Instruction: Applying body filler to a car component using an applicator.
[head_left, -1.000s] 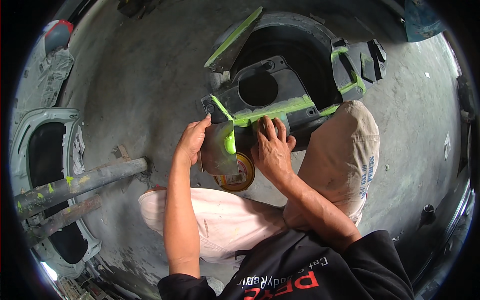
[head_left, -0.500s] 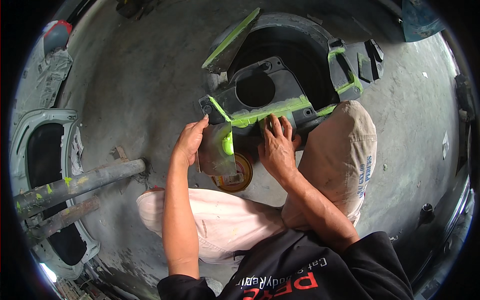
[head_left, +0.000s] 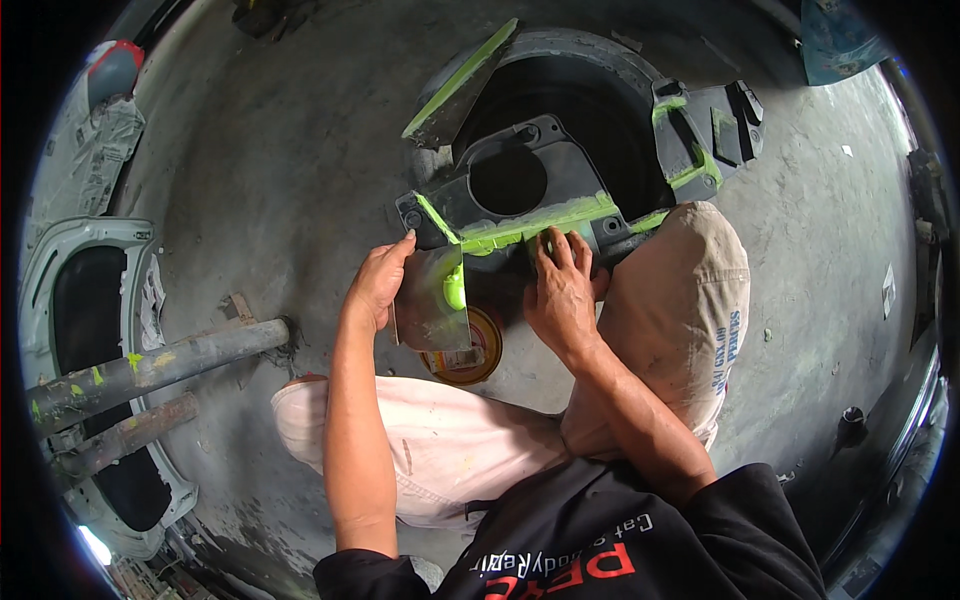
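Observation:
A black plastic car panel point(head_left: 560, 165) with a large round opening lies across a tyre point(head_left: 590, 45), bright green body filler point(head_left: 540, 222) smeared along its near edge. My left hand point(head_left: 378, 285) is closed on the edge of a thin, flat mixing board point(head_left: 425, 300); its thumb reaches the panel's left corner. A lump of green filler point(head_left: 455, 287) sits on that board. My right hand point(head_left: 565, 295) presses its bent fingers on a flat, greenish putty spreader point(head_left: 537, 250) against the panel's near edge. Most of the spreader is hidden under the fingers.
A round tin point(head_left: 470, 350) stands below the board, between my legs. Another filler-streaked black piece point(head_left: 690, 150) rests at the right, a narrow one point(head_left: 465, 85) at the far left of the tyre. Thick pipes point(head_left: 180, 355) and a pale car door panel point(head_left: 140, 290) lie left.
My right hand has slid slightly to the right along the panel's near edge with the spreader. My left hand and the board have hardly moved.

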